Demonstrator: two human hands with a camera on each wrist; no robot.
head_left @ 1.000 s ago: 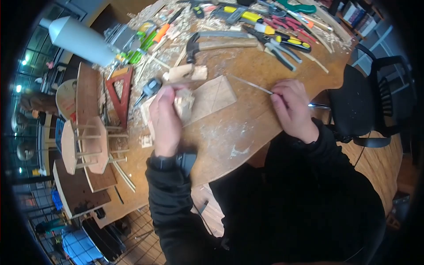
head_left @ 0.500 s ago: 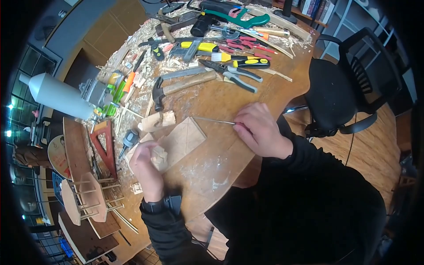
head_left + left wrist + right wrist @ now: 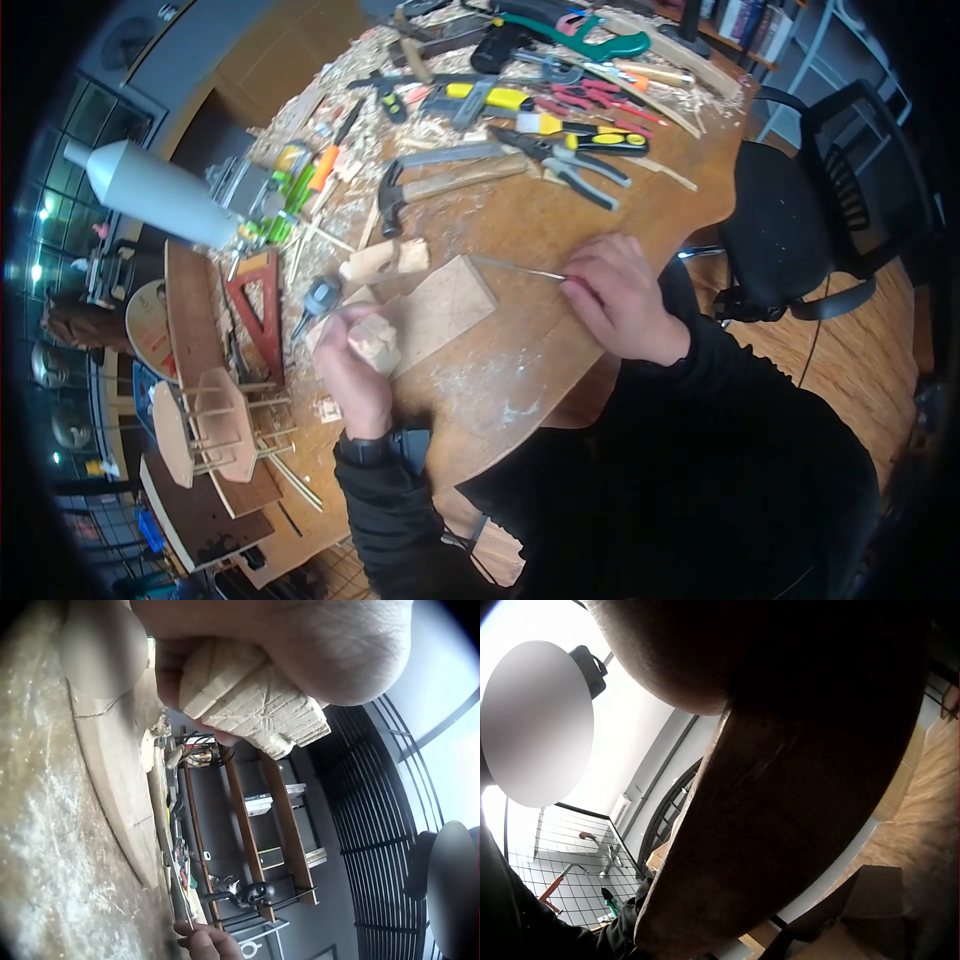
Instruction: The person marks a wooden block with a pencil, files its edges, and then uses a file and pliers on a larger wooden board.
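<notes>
While left hand (image 3: 355, 375) grips wood block (image 3: 378, 343), right hand (image 3: 620, 295) pinches metal rod (image 3: 515, 267).

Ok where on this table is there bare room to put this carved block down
The bare patch is the dusty tabletop between the flat board, the near edge and the right hand. A smaller gap lies between the hammer and that hand. The far end with the pliers is crowded, and so is the left side by the red triangle.

Pale, rough-cut carved wood block (image 3: 376, 343); thin, shiny metal rod (image 3: 515, 268); flat matt plywood board (image 3: 440, 310); dusty brown wooden worktop (image 3: 560, 340).
</notes>
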